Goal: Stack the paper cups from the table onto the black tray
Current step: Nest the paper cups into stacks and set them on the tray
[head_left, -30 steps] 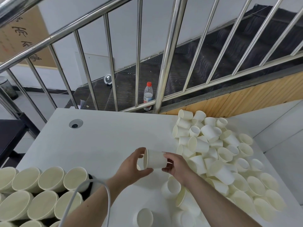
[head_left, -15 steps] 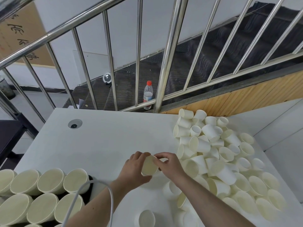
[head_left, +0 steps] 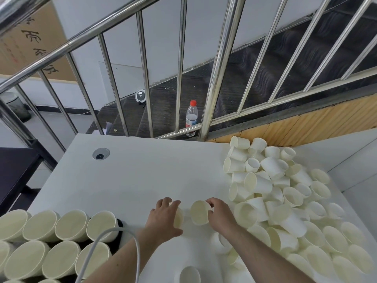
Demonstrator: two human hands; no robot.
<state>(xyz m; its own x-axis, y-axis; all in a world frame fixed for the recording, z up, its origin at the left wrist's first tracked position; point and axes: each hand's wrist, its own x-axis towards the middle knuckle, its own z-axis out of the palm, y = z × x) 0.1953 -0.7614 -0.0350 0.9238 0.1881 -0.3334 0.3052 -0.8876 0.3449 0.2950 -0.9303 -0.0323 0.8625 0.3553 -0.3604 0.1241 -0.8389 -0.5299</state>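
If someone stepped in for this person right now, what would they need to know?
Left hand: fingers curled round one paper cup above the table.
Right hand: grips a second cup, beside the first, the two apart.
Tray: at the near left, mostly hidden under stacked cups lying with their mouths toward the camera.
Done: several stacks are already on the tray.
Left: a big loose pile of cups on the right of the table, plus a few strays near the front edge. Nest them and add them to the tray.
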